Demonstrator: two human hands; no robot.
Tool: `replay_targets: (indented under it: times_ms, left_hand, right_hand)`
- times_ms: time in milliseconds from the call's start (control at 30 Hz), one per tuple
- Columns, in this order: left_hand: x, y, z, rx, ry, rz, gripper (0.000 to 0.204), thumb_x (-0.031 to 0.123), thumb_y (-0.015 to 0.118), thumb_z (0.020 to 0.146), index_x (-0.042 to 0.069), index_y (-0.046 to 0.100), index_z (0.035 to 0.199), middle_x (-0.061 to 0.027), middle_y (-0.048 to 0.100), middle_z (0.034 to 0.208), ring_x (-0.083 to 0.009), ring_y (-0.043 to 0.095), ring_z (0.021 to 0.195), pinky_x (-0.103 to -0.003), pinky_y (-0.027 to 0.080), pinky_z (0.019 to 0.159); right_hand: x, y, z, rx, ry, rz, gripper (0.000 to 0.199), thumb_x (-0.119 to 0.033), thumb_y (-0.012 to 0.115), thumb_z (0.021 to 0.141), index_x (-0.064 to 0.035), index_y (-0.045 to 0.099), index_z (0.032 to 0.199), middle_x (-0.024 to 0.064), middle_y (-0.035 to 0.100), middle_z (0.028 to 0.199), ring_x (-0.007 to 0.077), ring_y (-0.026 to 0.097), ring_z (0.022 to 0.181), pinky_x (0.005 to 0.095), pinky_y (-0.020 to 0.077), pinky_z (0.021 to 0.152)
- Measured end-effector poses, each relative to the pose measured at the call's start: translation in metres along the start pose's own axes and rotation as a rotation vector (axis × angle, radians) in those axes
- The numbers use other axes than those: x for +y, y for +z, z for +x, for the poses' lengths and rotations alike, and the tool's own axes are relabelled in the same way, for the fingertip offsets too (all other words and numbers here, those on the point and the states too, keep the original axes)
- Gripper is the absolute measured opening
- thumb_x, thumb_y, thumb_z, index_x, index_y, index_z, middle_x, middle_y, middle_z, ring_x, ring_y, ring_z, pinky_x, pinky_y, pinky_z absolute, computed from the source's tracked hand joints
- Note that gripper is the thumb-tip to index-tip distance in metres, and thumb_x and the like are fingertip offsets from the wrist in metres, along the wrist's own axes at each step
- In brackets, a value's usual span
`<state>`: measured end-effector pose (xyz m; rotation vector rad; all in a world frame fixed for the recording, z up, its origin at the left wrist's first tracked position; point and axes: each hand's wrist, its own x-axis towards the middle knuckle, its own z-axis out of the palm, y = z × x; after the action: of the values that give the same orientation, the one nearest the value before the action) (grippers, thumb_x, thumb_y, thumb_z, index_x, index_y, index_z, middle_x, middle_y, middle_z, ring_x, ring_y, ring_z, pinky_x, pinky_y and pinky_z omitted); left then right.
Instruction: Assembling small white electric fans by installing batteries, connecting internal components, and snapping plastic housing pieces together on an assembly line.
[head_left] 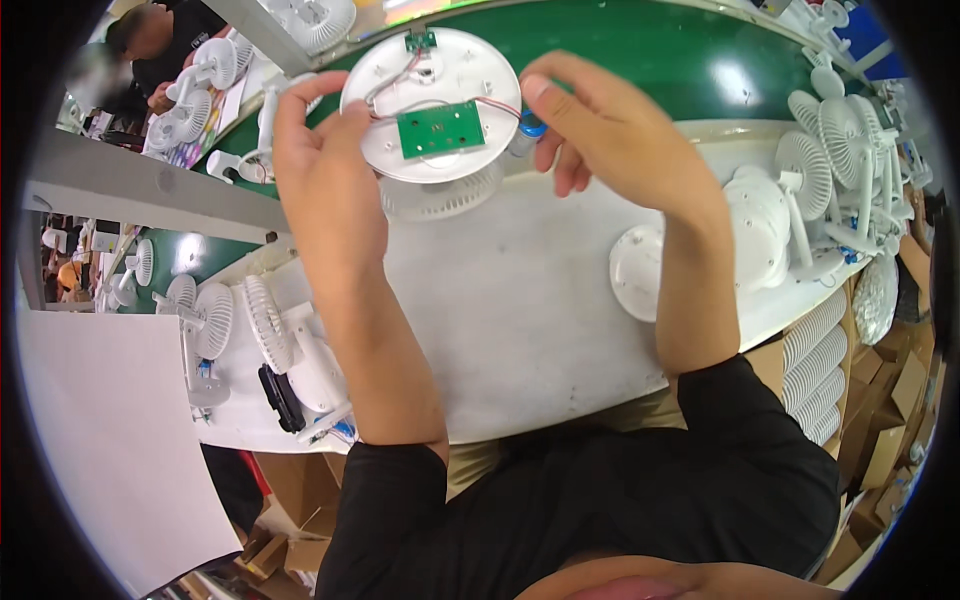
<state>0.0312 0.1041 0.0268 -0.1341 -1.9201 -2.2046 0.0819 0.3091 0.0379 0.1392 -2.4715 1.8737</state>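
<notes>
A round white plastic fan base (455, 75) is turned with its inside up, tilted toward me. A green circuit board (441, 130) lies in it, with a smaller green board (421, 41) at its far edge and thin wires between. My left hand (335, 165) grips the base by its left rim, thumb against the edge. My right hand (600, 125) is beside the right rim, fingers apart and partly curled, with nothing visible in them. Between that hand and the rim shows a blue cylinder (531, 126), partly hidden. Under the base appears a white fan grille (445, 197).
White fans (850, 140) crowd the right end of the white worktop (510, 310); a round white part (637, 272) lies near my right forearm. More fans (265, 320) stand at left. A grey metal beam (150, 195) crosses the left side. Another person (165, 40) sits beyond.
</notes>
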Motion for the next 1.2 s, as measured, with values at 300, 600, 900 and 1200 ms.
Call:
replay_targets:
  times_ms: [300,600,900,1200]
  left_hand:
    - [0.017,0.013,-0.016,-0.026,-0.049,0.015,0.032,-0.002,0.05,0.086,0.004,0.05,0.117,-0.0146,0.066,0.088,-0.0149,0.058,0.072,-0.023,0.046,0.061]
    - [0.017,0.029,-0.026,-0.217,0.002,0.023,0.035,-0.009,0.049,0.084,0.003,0.046,0.117,-0.0183,0.066,0.091,-0.0142,0.058,0.07,-0.021,0.047,0.06]
    - [0.015,0.033,-0.022,-0.309,-0.018,-0.083,0.034,-0.01,0.049,0.084,0.002,0.051,0.116,-0.0168,0.066,0.088,-0.012,0.057,0.07,-0.02,0.046,0.061]
    - [0.004,0.018,-0.008,-0.364,-0.011,0.04,0.028,-0.004,0.053,0.087,0.002,0.059,0.114,-0.0101,0.066,0.088,-0.0104,0.056,0.071,-0.02,0.049,0.065]
  right_hand:
    - [0.025,0.006,0.023,0.242,-0.08,0.373,0.012,-0.01,0.063,0.09,0.0003,0.06,0.096,0.0066,0.062,0.073,0.0135,0.062,0.068,0.0223,0.0477,0.059]
    - [0.0,0.001,0.01,0.436,-0.516,0.492,0.012,0.001,0.063,0.085,0.0015,0.065,0.097,0.0069,0.063,0.078,0.0127,0.062,0.075,0.0221,0.0466,0.061]
    - [0.003,-0.018,0.004,0.218,-0.3,-0.183,0.026,-0.002,0.066,0.085,-0.0022,0.069,0.11,0.0081,0.068,0.092,0.0152,0.061,0.079,0.0217,0.0472,0.066]
    - [0.014,-0.019,0.031,0.074,-0.244,0.054,0.019,0.002,0.064,0.084,0.0023,0.072,0.101,0.0069,0.066,0.084,0.0106,0.053,0.07,0.0188,0.0426,0.062]
